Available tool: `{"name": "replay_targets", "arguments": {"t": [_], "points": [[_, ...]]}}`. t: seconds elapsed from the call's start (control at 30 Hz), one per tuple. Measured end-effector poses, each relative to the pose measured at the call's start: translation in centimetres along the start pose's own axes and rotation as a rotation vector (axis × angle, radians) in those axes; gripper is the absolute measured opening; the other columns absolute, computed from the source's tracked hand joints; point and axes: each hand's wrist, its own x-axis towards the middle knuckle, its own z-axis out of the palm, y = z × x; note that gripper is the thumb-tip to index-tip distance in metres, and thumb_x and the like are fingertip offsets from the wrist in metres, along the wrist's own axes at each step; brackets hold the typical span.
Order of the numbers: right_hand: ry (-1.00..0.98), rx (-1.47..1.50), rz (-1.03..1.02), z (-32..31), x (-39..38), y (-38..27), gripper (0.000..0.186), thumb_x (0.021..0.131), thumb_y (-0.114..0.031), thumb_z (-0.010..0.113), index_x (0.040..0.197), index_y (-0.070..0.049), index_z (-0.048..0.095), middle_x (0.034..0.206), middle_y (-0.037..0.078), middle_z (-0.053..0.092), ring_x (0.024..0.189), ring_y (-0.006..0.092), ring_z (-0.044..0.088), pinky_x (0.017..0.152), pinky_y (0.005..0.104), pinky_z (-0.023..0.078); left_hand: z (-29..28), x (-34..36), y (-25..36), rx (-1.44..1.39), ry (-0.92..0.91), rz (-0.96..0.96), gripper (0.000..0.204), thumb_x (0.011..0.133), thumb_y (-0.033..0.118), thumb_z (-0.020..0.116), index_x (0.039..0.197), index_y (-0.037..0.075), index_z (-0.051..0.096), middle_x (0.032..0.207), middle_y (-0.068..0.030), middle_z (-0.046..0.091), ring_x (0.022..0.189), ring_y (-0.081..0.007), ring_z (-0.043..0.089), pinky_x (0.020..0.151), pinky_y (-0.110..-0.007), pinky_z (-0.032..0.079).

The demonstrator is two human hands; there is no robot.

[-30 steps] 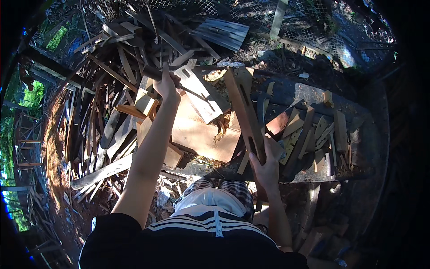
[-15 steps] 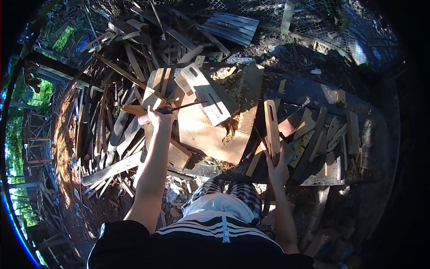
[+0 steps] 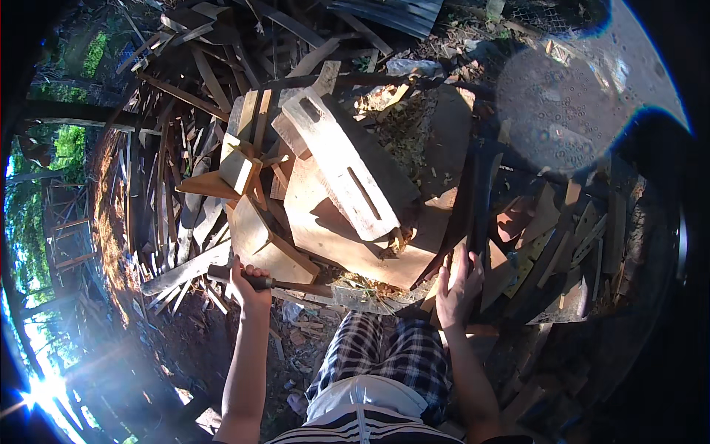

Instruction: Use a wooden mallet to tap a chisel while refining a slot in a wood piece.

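Note:
My left hand (image 3: 251,283) is closed around the dark handle of a chisel-like tool (image 3: 302,288). Its long, narrow metal shaft points right along the near edge of the bench. My right hand (image 3: 458,285) is by the bench's front edge, fingers stretched and slightly apart, with nothing visible in it. Between and beyond the hands, a pale wooden block with two slots (image 3: 340,166) lies slanted on a broad plank (image 3: 310,222). An angled wooden piece (image 3: 262,240) sits just above my left hand.
Wood shavings (image 3: 399,144) lie behind the slotted block. Several offcuts (image 3: 551,237) cover the bench's right side. A large heap of scrap wood (image 3: 185,170) stands at the left and back. A corrugated sheet (image 3: 399,13) lies at the far edge. Glare blurs the upper right.
My left hand has come down and nearer with the tool. The slotted wooden piece that my right hand held is no longer in it, and its fingers are stretched. The view has shifted.

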Motion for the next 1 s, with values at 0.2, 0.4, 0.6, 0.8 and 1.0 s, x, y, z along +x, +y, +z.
{"name": "replay_targets", "arguments": {"t": [0.2, 0.4, 0.6, 0.8, 1.0], "points": [[-0.141, 0.251, -0.101, 0.7, -3.3, -2.5, 0.05, 0.087, -0.013, 0.059, 0.135, -0.003, 0.048, 0.12, 0.017, 0.05, 0.114, 0.0313, 0.046, 0.098, 0.0439, 0.035, 1.4, -3.4, -4.7, 0.053, 0.039, -0.137, 0.025, 0.094, 0.025, 0.061, 0.081, 0.014, 0.043, 0.059, 0.0015, 0.04, 0.054, -0.0126, 0.042, 0.057, -0.032, 0.042], [-0.353, 0.26, -0.481, -2.8, -4.7, -6.8, 0.062, 0.084, -0.03, 0.065, 0.137, -0.004, 0.046, 0.123, 0.015, 0.05, 0.11, 0.0282, 0.05, 0.095, 0.0443, 0.038, 6.6, -9.9, -10.5, 0.255, -0.124, -0.253, 0.028, 0.097, 0.027, 0.057, 0.075, 0.013, 0.047, 0.06, 0.0015, 0.039, 0.056, -0.0127, 0.044, 0.058, -0.032, 0.042], [-0.129, 0.427, -0.302, -2.2, -5.9, -5.7, 0.057, 0.086, -0.006, 0.062, 0.139, -0.005, 0.044, 0.085, 0.012, 0.054, 0.072, 0.0278, 0.058, 0.064, 0.0374, 0.05, 9.0, -14.1, -10.0, 0.45, -0.84, -0.37, 0.027, 0.093, 0.02, 0.063, 0.112, 0.002, 0.054, 0.099, -0.0094, 0.058, 0.088, -0.017, 0.056, 0.081, -0.035, 0.048], [0.304, 0.162, 0.167, -0.7, -1.9, 3.2, 0.05, 0.087, -0.006, 0.06, 0.135, -0.007, 0.047, 0.092, 0.012, 0.056, 0.082, 0.0318, 0.06, 0.07, 0.0427, 0.05, 14.8, -9.9, -4.5, 1.468, -1.424, 0.736, 0.085, 0.08, 0.014, 0.074, 0.148, 0.012, 0.024, 0.135, -0.0163, 0.043, 0.112, -0.0299, 0.056, 0.097, -0.044, 0.046], [0.218, 0.109, 0.23, 1.0, 0.8, 10.1, 0.047, 0.085, -0.006, 0.058, 0.131, -0.009, 0.052, 0.094, 0.013, 0.055, 0.096, 0.0322, 0.055, 0.079, 0.0418, 0.046, 21.9, -13.7, -0.1, 2.104, -1.55, 1.427, 0.097, 0.057, 0.012, 0.086, 0.142, 0.024, 0.042, 0.149, -0.0078, 0.032, 0.122, -0.0296, 0.045, 0.107, -0.048, 0.036]]}}
